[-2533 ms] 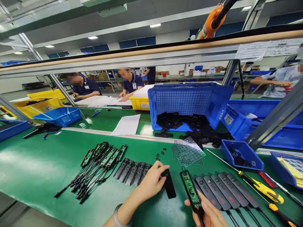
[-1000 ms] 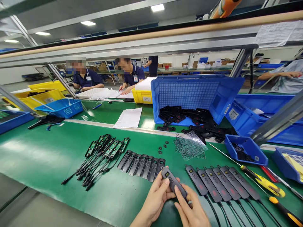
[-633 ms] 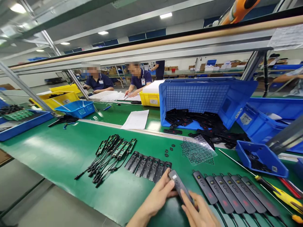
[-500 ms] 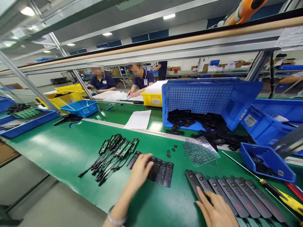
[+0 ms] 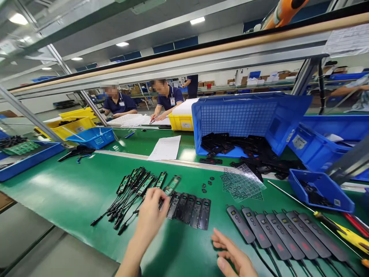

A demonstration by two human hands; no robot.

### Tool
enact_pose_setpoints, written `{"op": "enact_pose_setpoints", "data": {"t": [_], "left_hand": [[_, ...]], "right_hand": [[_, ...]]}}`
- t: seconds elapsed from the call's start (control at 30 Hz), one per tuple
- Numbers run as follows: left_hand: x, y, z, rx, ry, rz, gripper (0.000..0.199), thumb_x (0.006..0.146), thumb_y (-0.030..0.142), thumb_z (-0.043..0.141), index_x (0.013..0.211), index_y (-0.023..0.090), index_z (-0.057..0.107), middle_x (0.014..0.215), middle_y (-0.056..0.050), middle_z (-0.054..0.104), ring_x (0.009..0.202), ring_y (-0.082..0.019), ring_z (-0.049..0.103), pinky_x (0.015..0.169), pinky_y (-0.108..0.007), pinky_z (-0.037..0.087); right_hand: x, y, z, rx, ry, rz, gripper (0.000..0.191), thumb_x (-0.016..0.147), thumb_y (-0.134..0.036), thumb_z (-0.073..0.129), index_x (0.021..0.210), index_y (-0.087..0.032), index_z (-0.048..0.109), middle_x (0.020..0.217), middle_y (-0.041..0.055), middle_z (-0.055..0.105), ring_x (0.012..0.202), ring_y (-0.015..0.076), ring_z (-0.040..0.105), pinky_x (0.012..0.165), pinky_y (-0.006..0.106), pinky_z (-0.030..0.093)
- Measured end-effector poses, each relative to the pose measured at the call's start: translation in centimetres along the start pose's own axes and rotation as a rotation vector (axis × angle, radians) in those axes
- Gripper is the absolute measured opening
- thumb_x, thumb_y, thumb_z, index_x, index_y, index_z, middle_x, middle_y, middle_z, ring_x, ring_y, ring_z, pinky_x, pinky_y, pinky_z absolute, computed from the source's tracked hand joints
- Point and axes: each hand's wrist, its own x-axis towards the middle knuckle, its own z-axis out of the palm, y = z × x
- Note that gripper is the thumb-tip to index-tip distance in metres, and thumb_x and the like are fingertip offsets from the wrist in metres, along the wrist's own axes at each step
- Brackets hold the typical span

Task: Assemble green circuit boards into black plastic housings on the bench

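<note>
My left hand (image 5: 152, 207) pinches a green circuit board (image 5: 172, 185), blurred by motion, just above a row of black plastic housings (image 5: 190, 209). To its left lies a bundle of circuit boards (image 5: 138, 182) with black cables trailing toward me. My right hand (image 5: 232, 254) is over the green table with fingers apart and nothing in it. Right of that hand, several dark handheld units (image 5: 272, 232) with small displays and red marks lie side by side, their cables running toward me.
A tipped blue crate (image 5: 233, 115) spills black covers (image 5: 256, 152). Clear sticker sheets (image 5: 242, 182) and a few small black parts (image 5: 204, 186) lie in front. At right are a small blue bin (image 5: 319, 192) and a yellow-black screwdriver (image 5: 341, 231). Two people work across the bench.
My left hand has moved left from the housings and now holds a circuit board. My right hand has let go of the leftmost handheld unit and moved left. The view has shifted slightly.
</note>
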Motion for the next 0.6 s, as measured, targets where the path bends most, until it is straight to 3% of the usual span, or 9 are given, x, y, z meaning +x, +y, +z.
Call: {"op": "enact_pose_setpoints", "data": {"t": [0.07, 0.13, 0.2, 0.23, 0.3, 0.37, 0.5, 0.6], "left_hand": [[-1.0, 3.3, 0.3, -0.308, -0.239, 0.146, 0.008, 0.089, 0.028, 0.05, 0.088, 0.022, 0.055, 0.095, -0.005, 0.057, 0.08, -0.017, 0.06, 0.071, -0.027, 0.05], [-1.2, 5.5, 1.7, -0.433, -0.441, 0.23, 0.014, 0.089, 0.024, 0.051, 0.1, 0.023, 0.059, 0.1, -0.005, 0.061, 0.084, -0.018, 0.062, 0.074, -0.026, 0.05], [-0.3, 6.4, 4.2, -0.358, -0.492, 0.268, 0.027, 0.087, 0.015, 0.05, 0.11, 0.024, 0.061, 0.109, -0.007, 0.063, 0.097, -0.022, 0.062, 0.085, -0.031, 0.049], [0.4, 6.5, 5.6, -0.294, -0.482, 0.275, 0.032, 0.085, 0.01, 0.05, 0.111, 0.023, 0.062, 0.112, -0.009, 0.064, 0.103, -0.025, 0.061, 0.092, -0.036, 0.046], [1.8, 6.2, 8.1, -0.228, -0.479, 0.278, 0.036, 0.078, 0.003, 0.051, 0.107, 0.019, 0.065, 0.109, -0.012, 0.066, 0.109, -0.03, 0.058, 0.099, -0.043, 0.041], [2.8, 5.9, 9.7, -0.231, -0.488, 0.279, 0.036, 0.076, 0.001, 0.05, 0.103, 0.018, 0.067, 0.097, -0.012, 0.067, 0.103, -0.03, 0.06, 0.098, -0.047, 0.041], [2.5, 5.5, 9.6, -0.29, -0.477, 0.272, 0.044, 0.081, 0.007, 0.045, 0.121, 0.018, 0.06, 0.104, -0.013, 0.06, 0.088, -0.024, 0.061, 0.083, -0.041, 0.05], [1.1, 5.4, 8.3, -0.643, -0.564, 0.073, 0.036, 0.081, 0.02, 0.055, 0.116, 0.02, 0.063, 0.102, -0.009, 0.056, 0.079, -0.018, 0.06, 0.066, -0.028, 0.052]], "right_hand": [[0.5, -0.7, 0.2, 0.369, -0.067, 0.11, 0.071, 0.078, -0.069, 0.056, 0.137, -0.031, 0.045, 0.129, 0.0113, 0.059, 0.111, 0.0266, 0.06, 0.089, 0.04, 0.051], [1.0, -1.5, -0.1, 0.63, -0.07, 0.198, 0.071, 0.074, -0.073, 0.057, 0.128, -0.028, 0.051, 0.122, 0.0121, 0.063, 0.099, 0.0255, 0.065, 0.082, 0.041, 0.054], [1.1, -2.3, -0.6, 0.716, -0.005, 0.28, 0.056, 0.077, -0.069, 0.057, 0.109, -0.022, 0.059, 0.098, 0.0087, 0.069, 0.07, 0.0166, 0.065, 0.06, 0.029, 0.053], [1.0, -2.7, -1.0, 0.699, 0.024, 0.319, 0.051, 0.08, -0.066, 0.056, 0.099, -0.019, 0.061, 0.082, 0.0055, 0.068, 0.056, 0.0114, 0.058, 0.05, 0.022, 0.046], [0.6, -3.4, -1.6, 0.618, 0.027, 0.378, 0.051, 0.084, -0.066, 0.05, 0.086, -0.015, 0.061, 0.053, -0.0016, 0.055, 0.04, 0.0054, 0.04, 0.039, 0.016, 0.029], [0.3, -3.8, -2.2, 0.568, 0.023, 0.407, 0.057, 0.084, -0.069, 0.046, 0.081, -0.014, 0.06, 0.043, -0.0059, 0.043, 0.035, 0.003, 0.027, 0.037, 0.015, 0.02], [-0.3, -4.0, -2.8, 0.565, 0.165, 0.385, 0.053, 0.083, -0.066, 0.051, 0.103, -0.018, 0.059, 0.072, 0.0009, 0.061, 0.04, 0.0027, 0.03, 0.035, 0.014, 0.019], [-0.7, -4.0, -2.7, 0.428, 0.208, 0.364, 0.055, 0.088, -0.061, 0.046, 0.129, -0.024, 0.05, 0.086, 0.0051, 0.064, 0.046, 0.0069, 0.039, 0.035, 0.015, 0.022]]}}
